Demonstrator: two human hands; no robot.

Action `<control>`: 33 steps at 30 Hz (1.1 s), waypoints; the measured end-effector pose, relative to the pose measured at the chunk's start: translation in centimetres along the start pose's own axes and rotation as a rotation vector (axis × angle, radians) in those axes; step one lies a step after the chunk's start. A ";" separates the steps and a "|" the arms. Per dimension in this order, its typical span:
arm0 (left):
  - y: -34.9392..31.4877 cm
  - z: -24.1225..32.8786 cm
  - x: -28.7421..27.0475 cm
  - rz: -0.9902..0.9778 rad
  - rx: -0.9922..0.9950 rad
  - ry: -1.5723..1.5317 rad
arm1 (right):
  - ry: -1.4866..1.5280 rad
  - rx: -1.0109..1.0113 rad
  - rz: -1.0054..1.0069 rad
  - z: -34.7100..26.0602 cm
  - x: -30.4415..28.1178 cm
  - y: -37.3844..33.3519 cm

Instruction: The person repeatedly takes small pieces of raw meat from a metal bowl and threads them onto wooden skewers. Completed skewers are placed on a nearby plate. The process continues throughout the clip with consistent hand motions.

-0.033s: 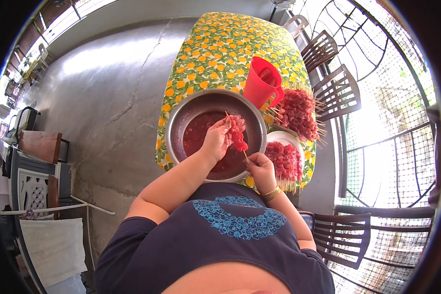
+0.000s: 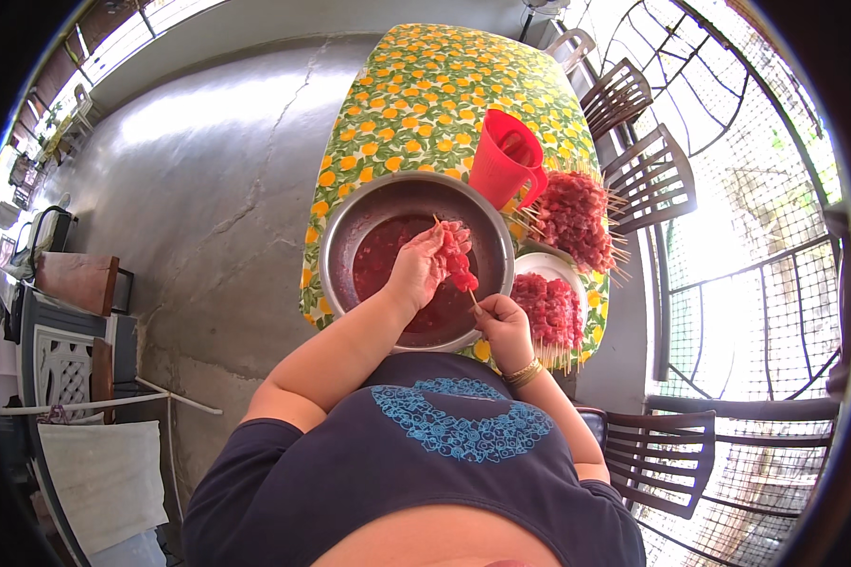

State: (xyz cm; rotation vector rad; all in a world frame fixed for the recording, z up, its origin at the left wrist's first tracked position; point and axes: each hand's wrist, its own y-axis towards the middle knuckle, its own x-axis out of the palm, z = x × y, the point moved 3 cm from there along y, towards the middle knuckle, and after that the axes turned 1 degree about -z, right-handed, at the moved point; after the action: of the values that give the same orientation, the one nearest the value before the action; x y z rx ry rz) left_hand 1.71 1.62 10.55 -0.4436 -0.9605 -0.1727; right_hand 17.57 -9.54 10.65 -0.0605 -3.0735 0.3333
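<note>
Over the wide metal basin [image 2: 338, 236], my left hand [image 2: 416, 269] is closed around raw red meat pieces [image 2: 460, 260] threaded on a thin wooden skewer [image 2: 473, 296]. The skewer's tip pokes out above my left fingers. My right hand [image 2: 504, 326], with bangles at its wrist, pinches the skewer's lower end near the basin's right rim. Reddish liquid with bits of meat [image 2: 388, 255] lies in the basin. To the right, a white plate [image 2: 547, 264] bears a pile of skewered raw meat [image 2: 547, 310]. Behind it sits a larger heap of meat skewers [image 2: 577, 219].
A red plastic pitcher [image 2: 498, 165] stands behind the basin, with something inside. The table wears a lemon-patterned cloth [image 2: 425, 85]. Dark slatted chairs [image 2: 651, 175] line its right side, by a mesh grille [image 2: 738, 312]. Grey concrete floor [image 2: 208, 189] spreads to the left.
</note>
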 end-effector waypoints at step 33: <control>1.6 3.0 -0.3 0.088 0.142 0.410 | -0.486 -0.274 0.111 -0.7 -0.4 -0.9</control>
State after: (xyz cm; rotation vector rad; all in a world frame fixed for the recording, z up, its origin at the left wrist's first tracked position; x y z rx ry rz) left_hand -0.17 4.31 11.33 -0.3026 -0.5453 -0.1084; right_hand 17.93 -10.30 11.56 -0.1873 -3.5852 -0.0923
